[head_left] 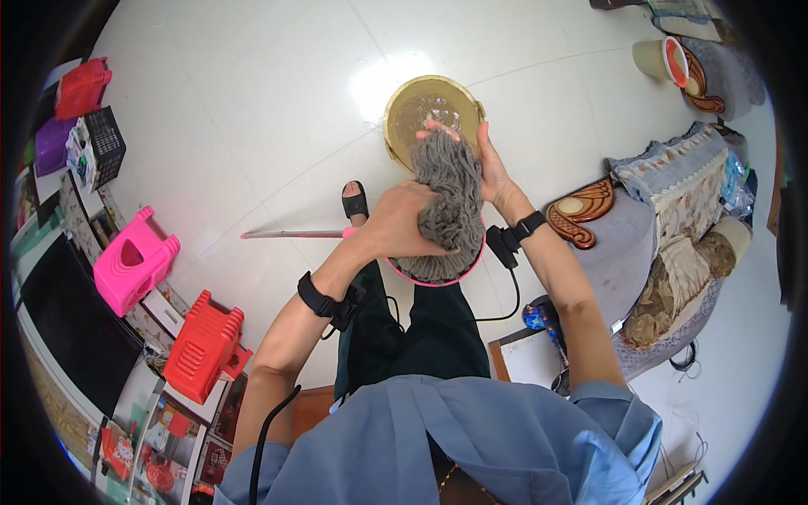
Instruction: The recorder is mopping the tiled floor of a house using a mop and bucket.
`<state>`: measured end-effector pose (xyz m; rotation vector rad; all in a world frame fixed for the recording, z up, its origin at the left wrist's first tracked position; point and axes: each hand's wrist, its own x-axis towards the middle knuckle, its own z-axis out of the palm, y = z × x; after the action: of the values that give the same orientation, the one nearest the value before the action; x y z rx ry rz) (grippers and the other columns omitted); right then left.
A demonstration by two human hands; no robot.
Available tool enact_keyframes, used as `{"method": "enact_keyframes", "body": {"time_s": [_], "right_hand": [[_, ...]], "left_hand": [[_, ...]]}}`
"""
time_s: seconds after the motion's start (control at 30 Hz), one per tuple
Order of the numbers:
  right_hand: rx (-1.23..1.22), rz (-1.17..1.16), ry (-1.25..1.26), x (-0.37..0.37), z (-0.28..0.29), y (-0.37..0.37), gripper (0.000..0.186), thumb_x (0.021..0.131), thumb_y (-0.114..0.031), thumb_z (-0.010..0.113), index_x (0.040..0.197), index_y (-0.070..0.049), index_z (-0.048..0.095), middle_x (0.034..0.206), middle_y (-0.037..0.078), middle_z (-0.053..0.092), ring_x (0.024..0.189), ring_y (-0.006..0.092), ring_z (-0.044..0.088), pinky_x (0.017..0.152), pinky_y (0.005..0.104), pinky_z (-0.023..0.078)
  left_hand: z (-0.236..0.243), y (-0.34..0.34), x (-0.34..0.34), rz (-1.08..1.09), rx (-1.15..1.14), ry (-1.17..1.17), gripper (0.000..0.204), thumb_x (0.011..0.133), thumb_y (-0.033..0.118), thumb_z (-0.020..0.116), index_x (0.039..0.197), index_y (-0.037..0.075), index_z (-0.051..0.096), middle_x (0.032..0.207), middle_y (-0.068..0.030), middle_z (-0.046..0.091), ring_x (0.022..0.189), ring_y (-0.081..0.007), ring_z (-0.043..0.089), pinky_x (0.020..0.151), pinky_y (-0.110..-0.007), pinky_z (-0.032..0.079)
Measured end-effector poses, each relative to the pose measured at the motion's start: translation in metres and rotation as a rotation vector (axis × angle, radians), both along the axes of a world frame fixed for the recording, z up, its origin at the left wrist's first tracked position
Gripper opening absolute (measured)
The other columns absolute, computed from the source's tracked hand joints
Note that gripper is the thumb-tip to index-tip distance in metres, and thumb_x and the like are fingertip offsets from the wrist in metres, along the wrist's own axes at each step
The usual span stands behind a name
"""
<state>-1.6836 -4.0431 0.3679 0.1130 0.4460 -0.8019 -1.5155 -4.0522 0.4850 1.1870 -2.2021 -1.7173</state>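
Overhead, left hand [396, 223] and right hand [488, 164] grasping shaggy grey mop head [450, 202], seemingly above round yellowish basin [404, 105].

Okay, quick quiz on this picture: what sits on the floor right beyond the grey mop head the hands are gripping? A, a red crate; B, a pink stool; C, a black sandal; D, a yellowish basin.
D: the yellowish basin lies just past the grey mop head, which the left hand and right hand both grip.

Pink stool [133, 259], red stool [203, 345], black crate [107, 145], patterned sofa [673, 219], black sandal [355, 202] on white floor [252, 109]
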Motion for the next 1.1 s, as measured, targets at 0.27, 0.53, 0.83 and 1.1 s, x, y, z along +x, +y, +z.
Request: {"method": "enact_keyframes", "body": {"time_s": [0.27,0.53,0.83,1.1], "right_hand": [[-0.326,0.175,0.401,-0.009,0.034,-0.009,0.055,0.079,-0.041,0.058,0.120,-0.007,0.043,0.105,0.006,0.052,0.090,0.0124,0.053,0.082,0.0252,0.044],[-0.344,0.189,0.956,0.012,0.032,-0.002,0.028,0.081,-0.028,0.060,0.069,-0.003,0.056,0.067,0.000,0.052,0.065,0.0062,0.047,0.061,0.0212,0.039],[-0.301,0.262,0.964,0.009,0.022,-0.009,0.029,0.082,-0.023,0.056,0.062,-0.001,0.055,0.059,-0.001,0.049,0.055,0.0065,0.043,0.053,0.0223,0.036],[-0.203,0.372,0.996,0.002,0.002,-0.003,0.029,0.081,-0.031,0.058,0.075,-0.002,0.057,0.070,0.001,0.052,0.066,0.0067,0.046,0.059,0.0224,0.037]], "left_hand": [[-0.023,0.011,-0.008,0.256,0.088,-0.080,0.058,0.052,0.033,0.079,0.096,0.003,0.059,0.097,-0.0142,0.059,0.096,-0.0300,0.052,0.084,-0.038,0.041],[-0.042,0.016,-0.011,0.186,0.218,-0.066,0.050,0.055,0.036,0.074,0.089,0.004,0.058,0.082,-0.0138,0.062,0.079,-0.0311,0.058,0.070,-0.038,0.045],[-0.059,0.016,-0.017,0.136,0.276,-0.122,0.045,0.057,0.031,0.074,0.088,0.002,0.060,0.083,-0.0135,0.063,0.080,-0.0284,0.059,0.073,-0.035,0.044],[-0.065,0.022,-0.026,0.223,0.392,-0.111,0.055,0.058,0.033,0.075,0.100,0.002,0.056,0.092,-0.0121,0.062,0.087,-0.0263,0.058,0.078,-0.034,0.043]]}}
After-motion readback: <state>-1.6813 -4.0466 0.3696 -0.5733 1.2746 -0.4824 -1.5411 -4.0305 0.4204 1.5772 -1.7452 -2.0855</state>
